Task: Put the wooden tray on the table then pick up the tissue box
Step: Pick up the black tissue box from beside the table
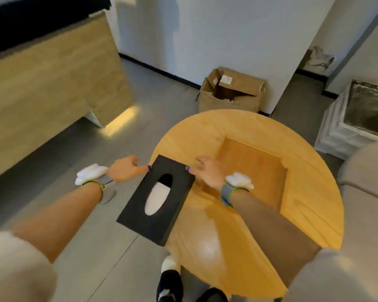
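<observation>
The square wooden tray (252, 171) lies flat on the round wooden table (205, 136), right of centre. A black tissue box (179, 173) with a white tissue in its oval slot sits at the table's left edge, its near end jutting out over the floor. My left hand (123, 168) is beside the box's far left corner, one fingertip touching it. My right hand (207, 173) is at the far right corner with fingers spread, a fingertip on the box and the palm over the tray's near left corner. Neither hand wraps around the box.
An open cardboard box (231, 90) stands on the floor behind the table by a white pillar. A wood-panelled counter (52, 83) runs along the left. A white-framed picture (358, 118) leans at the right, beside a beige sofa arm (369, 171). My feet (169, 284) are below the table edge.
</observation>
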A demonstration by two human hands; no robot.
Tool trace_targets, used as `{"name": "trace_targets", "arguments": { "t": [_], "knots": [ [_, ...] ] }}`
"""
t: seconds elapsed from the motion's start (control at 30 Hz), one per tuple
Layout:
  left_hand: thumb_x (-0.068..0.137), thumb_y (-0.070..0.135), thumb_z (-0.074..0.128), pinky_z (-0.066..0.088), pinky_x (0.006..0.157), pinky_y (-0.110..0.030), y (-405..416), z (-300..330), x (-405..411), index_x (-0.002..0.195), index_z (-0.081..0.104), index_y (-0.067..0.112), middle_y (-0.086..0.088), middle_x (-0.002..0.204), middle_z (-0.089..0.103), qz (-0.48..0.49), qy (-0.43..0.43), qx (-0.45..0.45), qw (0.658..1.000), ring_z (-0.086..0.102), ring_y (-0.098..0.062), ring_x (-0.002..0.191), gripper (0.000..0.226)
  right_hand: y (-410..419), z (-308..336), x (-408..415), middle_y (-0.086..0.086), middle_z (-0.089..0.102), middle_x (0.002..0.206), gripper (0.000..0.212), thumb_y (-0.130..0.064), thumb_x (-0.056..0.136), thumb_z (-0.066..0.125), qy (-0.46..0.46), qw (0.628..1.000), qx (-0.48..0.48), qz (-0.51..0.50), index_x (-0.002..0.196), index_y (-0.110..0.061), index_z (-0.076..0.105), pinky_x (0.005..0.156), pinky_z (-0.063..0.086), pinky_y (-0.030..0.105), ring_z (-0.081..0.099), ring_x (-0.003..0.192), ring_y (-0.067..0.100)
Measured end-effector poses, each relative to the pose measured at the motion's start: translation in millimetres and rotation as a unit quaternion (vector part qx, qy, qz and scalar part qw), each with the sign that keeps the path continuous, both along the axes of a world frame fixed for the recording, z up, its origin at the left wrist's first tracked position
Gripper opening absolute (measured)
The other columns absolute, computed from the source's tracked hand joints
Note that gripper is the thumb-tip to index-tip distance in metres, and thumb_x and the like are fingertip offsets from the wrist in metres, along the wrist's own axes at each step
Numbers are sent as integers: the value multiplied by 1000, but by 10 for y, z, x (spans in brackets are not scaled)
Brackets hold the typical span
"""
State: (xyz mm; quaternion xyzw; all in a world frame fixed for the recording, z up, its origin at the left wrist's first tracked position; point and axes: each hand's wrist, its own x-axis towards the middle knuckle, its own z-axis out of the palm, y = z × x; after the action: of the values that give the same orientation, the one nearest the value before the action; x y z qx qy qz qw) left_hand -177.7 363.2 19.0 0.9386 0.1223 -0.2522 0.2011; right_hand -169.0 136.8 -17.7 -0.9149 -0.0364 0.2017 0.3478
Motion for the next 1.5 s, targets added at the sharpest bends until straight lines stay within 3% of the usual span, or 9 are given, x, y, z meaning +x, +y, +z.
{"name": "trace_targets", "arguments": {
  "t": [0.27,0.43,0.53,0.73,0.97,1.07,1.27,1.4,1.5],
  "knots": [
    [87,42,56,36,107,-39,317,-412,-498,145,33,15,-9,146,42,166,144,-214,952,45,-26,128,68,241,-66,-101,16,56,126,55,-39,85,64,45,997,51,32,125,-5,49,87,45,39,54,111,32],
    [87,44,56,41,100,-42,314,-559,-655,125,48,19,-5,121,48,265,174,-283,905,44,-28,124,46,273,-62,-73,13,54,101,39,-38,81,69,48,996,67,-21,99,-8,50,63,37,30,53,88,28],
    [88,42,55,45,93,-41,411,-681,-698,106,54,15,-7,116,53,303,192,-330,873,53,-24,106,33,426,-90,-57,17,59,102,40,-32,79,71,61,995,67,-49,101,-4,54,66,45,38,57,90,31],
    [89,41,54,48,88,-41,380,-643,-671,115,55,9,-10,116,56,276,179,-334,883,54,-24,104,42,422,-80,-54,18,61,97,45,-27,78,69,80,988,89,-100,110,2,56,64,40,33,55,79,26],
    [87,44,55,50,86,-40,359,-478,-257,102,60,10,-12,112,59,259,136,-344,892,57,-24,97,37,413,134,276,15,65,102,45,-25,74,72,39,984,96,-142,109,-1,58,59,41,29,61,87,30],
    [85,46,58,48,93,-42,326,-480,3,118,59,6,-13,122,58,275,112,-355,886,54,-30,117,52,409,210,504,9,57,88,39,-23,73,73,23,983,96,-156,101,-2,58,47,34,26,52,77,22],
    [84,48,57,42,101,-44,191,-550,478,131,51,7,-13,140,51,297,97,-372,874,49,-29,125,63,395,215,995,7,53,91,46,-21,73,72,9,982,77,-171,111,0,56,49,35,27,51,82,23],
    [86,48,55,43,90,-38,118,-612,723,124,54,10,-10,138,51,303,100,-378,869,50,-24,110,54,404,145,1273,7,55,86,31,-20,71,72,11,981,63,-183,94,-6,58,43,32,23,51,77,22],
    [87,48,53,44,92,-38,116,-641,851,119,54,9,-10,139,50,307,97,-373,871,50,-25,112,50,425,108,1392,15,65,96,42,-20,71,72,13,979,60,-193,107,-2,61,54,39,29,55,79,24]
  ]
}}
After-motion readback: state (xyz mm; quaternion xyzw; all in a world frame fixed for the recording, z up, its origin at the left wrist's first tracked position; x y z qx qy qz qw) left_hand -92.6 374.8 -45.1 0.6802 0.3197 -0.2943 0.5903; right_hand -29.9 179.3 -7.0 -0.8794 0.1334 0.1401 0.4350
